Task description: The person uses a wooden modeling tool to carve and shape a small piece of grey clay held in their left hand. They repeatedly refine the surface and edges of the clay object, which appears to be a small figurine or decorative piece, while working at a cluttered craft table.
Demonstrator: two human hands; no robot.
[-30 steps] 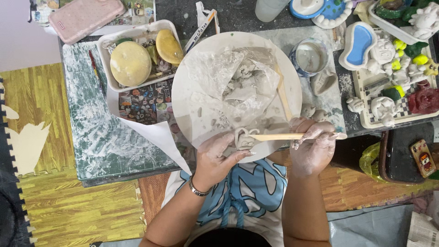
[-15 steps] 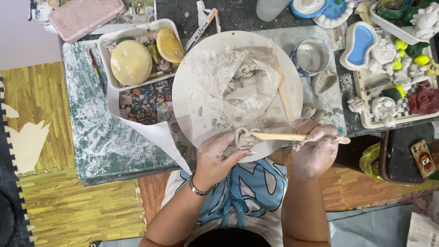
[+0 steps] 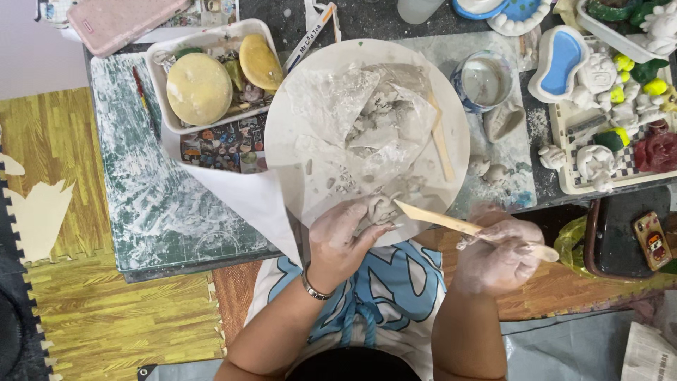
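My left hand (image 3: 342,236), smeared with clay, grips a small grey clay piece (image 3: 381,209) at the near edge of a round white board (image 3: 310,92). My right hand (image 3: 499,254) holds a flat wooden modelling tool (image 3: 441,220) whose pointed tip touches the clay piece. A crumpled clear plastic sheet with more grey clay (image 3: 374,120) lies in the middle of the board, and a second wooden stick (image 3: 442,141) rests at its right side.
A white tray with yellow sponges (image 3: 211,77) stands at the left, a cup of cloudy water (image 3: 483,81) at the right, then a tray of small painted figures (image 3: 613,134). A pink phone (image 3: 123,21) lies at the back left. A green mat (image 3: 148,190) covers the table.
The wooden tool has tilted, its tip now lower against the clay piece; both hands stay at the board's near edge.
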